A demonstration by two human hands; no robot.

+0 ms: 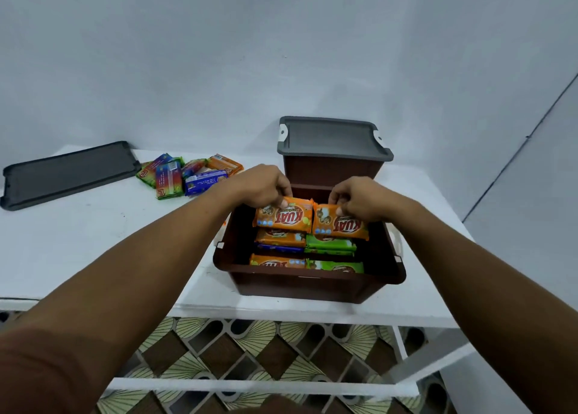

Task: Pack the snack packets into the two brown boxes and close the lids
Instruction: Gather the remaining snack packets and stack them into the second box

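Packing is proceeding at the near brown box [312, 274], which is standing open on the white surface [93, 241]. The left hand [266, 185] is pinching one orange KUAT packet [284, 218] by its far edge. The right hand [356, 197] is pinching a second KUAT packet [341, 226] likewise, apparently so both are settling flat onto the rows beneath. Loose packets [187, 176] are waiting beside the spare grey lid [68, 172]. The far brown box [331, 171] is sitting lidded.

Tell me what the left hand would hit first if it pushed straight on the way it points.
The left hand, pinching an orange snack packet, would probably meet the far wall of the open brown plastic box first; depth is unclear.
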